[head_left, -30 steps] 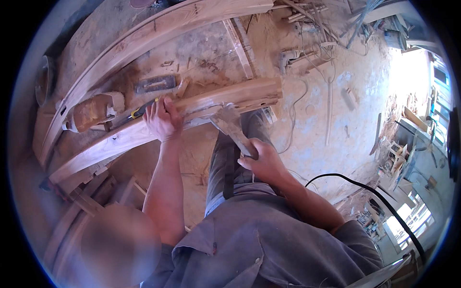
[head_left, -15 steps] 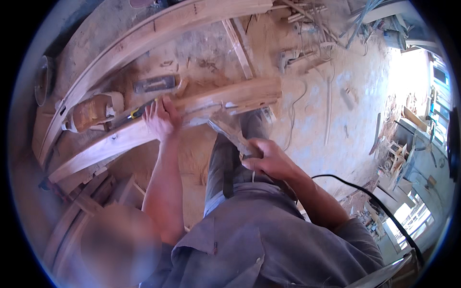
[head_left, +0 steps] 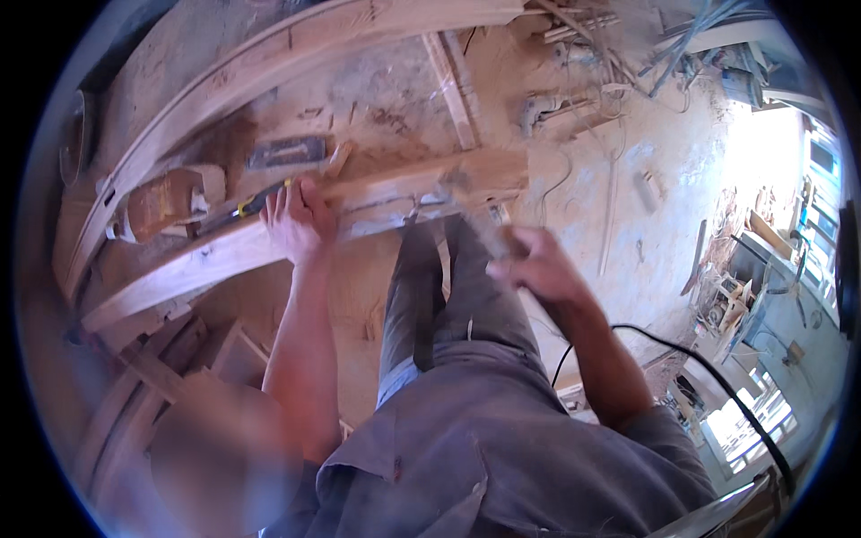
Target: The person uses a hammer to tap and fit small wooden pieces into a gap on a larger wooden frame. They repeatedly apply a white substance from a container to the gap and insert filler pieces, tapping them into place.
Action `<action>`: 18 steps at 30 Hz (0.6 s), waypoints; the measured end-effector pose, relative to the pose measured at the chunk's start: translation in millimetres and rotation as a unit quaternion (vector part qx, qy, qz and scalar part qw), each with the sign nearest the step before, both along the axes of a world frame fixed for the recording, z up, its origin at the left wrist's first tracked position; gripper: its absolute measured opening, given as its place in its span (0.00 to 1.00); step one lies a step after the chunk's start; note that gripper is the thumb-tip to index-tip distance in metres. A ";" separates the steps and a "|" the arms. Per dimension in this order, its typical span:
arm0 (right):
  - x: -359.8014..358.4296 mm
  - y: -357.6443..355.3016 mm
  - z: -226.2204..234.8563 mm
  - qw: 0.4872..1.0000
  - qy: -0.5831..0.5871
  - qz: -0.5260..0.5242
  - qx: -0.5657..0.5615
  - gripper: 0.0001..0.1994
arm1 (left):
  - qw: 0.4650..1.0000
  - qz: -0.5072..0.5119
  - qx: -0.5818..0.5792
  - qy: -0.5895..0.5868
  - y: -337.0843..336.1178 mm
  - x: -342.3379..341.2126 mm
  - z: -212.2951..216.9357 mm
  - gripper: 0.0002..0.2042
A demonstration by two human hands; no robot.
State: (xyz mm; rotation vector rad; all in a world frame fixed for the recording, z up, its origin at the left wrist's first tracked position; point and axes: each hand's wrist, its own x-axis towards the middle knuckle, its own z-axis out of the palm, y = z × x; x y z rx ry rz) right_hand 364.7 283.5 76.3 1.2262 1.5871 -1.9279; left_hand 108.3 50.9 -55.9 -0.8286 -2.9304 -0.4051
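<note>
A long, slightly curved wooden beam (head_left: 202,263) lies across in front of me, with a slot and pale worn patches near its right end. My left hand (head_left: 300,220) is closed over it, fingers curled at its far edge. Against those fingers lies a tool with a yellow and black handle (head_left: 257,201), partly hidden. In my right hand (head_left: 545,267) is a flat, tapered wooden tool (head_left: 484,229), smeared by motion, its wider end over the beam's right part. A thin upright piece (head_left: 414,212) shows at the beam's near side; I cannot tell its kind.
Beyond lies another long curved beam (head_left: 224,85), with a crosswise wooden strip (head_left: 451,90). Between them are a dark flat rectangular tool (head_left: 287,152) and a brownish plastic container (head_left: 168,208). A power tool (head_left: 541,109) rests on the dusty floor. A black cable (head_left: 708,363) runs at right.
My right hand and the wooden tool have moved right and away from me, the tool's wide end now over the beam. My left hand keeps its place on the beam.
</note>
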 end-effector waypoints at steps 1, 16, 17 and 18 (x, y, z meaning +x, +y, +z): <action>-7.2 11.4 0.2 0.997 0.011 0.019 0.071 0.16 | 1.000 -0.002 0.011 0.004 -1.3 1.2 0.0 0.13; -216.8 99.3 -106.8 0.819 0.094 0.395 0.406 0.27 | 1.000 -0.003 0.019 -0.022 0.7 1.4 9.0 0.11; -214.6 103.5 -111.4 0.799 0.137 0.384 0.442 0.28 | 1.000 -0.004 0.018 -0.020 1.0 1.4 9.9 0.11; -214.5 107.0 -115.5 0.777 0.164 0.376 0.478 0.28 | 1.000 -0.002 0.018 -0.019 1.6 1.5 11.0 0.10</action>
